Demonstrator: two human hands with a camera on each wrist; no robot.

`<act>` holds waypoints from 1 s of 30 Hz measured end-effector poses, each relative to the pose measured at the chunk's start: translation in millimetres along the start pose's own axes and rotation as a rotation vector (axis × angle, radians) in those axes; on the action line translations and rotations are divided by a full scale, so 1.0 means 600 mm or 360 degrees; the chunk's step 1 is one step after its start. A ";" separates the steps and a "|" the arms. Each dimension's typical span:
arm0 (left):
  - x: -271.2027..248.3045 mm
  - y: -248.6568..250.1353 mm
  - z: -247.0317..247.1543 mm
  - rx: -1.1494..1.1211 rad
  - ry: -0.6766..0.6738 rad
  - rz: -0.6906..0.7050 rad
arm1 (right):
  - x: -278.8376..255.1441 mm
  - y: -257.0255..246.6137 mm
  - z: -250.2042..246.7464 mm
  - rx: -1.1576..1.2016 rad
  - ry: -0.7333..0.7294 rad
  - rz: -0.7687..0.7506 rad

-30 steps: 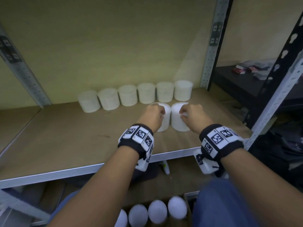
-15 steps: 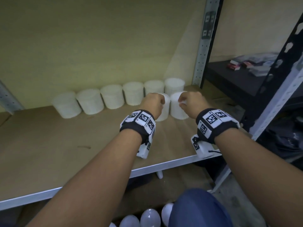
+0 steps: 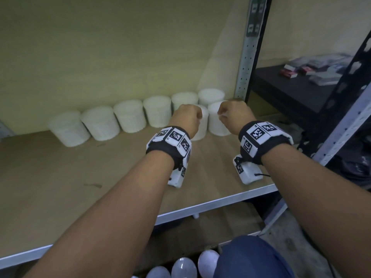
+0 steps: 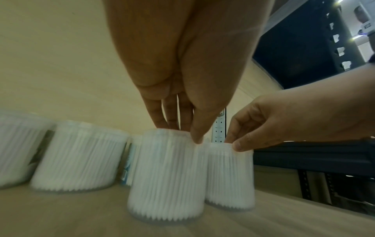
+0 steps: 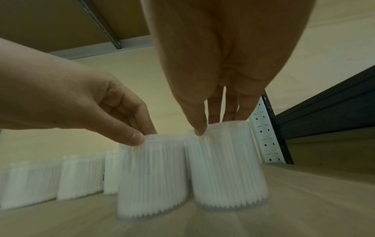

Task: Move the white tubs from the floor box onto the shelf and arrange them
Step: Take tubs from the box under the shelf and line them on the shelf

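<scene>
Head view: two white tubs are held upright on the shelf (image 3: 60,197), just in front of the right end of a back row (image 3: 130,115) of six like tubs along the wall.
Left hand (image 3: 185,119): seen from behind, curled over the top of the left tub (image 3: 202,125).
Right hand (image 3: 234,115): curled over the top of the right tub (image 3: 215,121), near the perforated upright (image 3: 246,63).
Floor box: only a few white rounded tops (image 3: 183,268) are seen below the shelf edge, so more tubs are judged left to move.

Left wrist view: the left tub (image 4: 166,176) stands on the shelf, and the left hand's fingers (image 4: 162,115) are clamped on its upper rim, thumb in front and fingers behind.
Neighbour: the right tub (image 4: 230,176) stands just beside it, apparently touching, pinched at its rim by the right hand (image 4: 284,120).

Right wrist view: the right hand's fingers (image 5: 215,109) are clamped on the rim of the right tub (image 5: 227,168); the left tub (image 5: 152,176) is pinched likewise by the left hand (image 5: 81,102).
Handling: the tubs are judged light and thin-walled, packed with fine white sticks, so they may flex if squeezed and tip easily.
Hold: the stiff top rim is judged the best place, with a gentle grip.
</scene>
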State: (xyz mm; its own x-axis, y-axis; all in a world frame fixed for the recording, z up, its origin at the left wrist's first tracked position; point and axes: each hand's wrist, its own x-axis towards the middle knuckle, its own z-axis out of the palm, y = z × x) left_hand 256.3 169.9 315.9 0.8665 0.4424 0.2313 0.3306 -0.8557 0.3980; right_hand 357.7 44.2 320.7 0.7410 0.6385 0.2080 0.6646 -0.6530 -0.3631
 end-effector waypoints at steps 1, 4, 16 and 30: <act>0.001 -0.001 0.000 -0.0001 -0.0007 -0.0007 | 0.000 -0.001 -0.001 -0.0003 -0.0020 0.0008; 0.001 -0.001 -0.011 -0.0001 -0.0061 -0.0013 | -0.007 0.000 -0.012 0.0017 -0.0081 0.0003; -0.125 0.022 -0.079 0.0014 -0.0046 0.0057 | -0.140 -0.055 -0.067 0.0153 -0.0059 -0.0112; -0.346 0.026 -0.060 -0.0198 -0.0181 -0.0060 | -0.342 -0.092 -0.023 0.0090 -0.0493 0.0030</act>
State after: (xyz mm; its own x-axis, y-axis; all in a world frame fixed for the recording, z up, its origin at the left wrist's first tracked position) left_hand 68.1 74.6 306.4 0.8934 0.4343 0.1151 0.3210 -0.7963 0.5128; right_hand 170.4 -56.5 310.6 0.6826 0.7261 -0.0827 0.6384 -0.6475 -0.4161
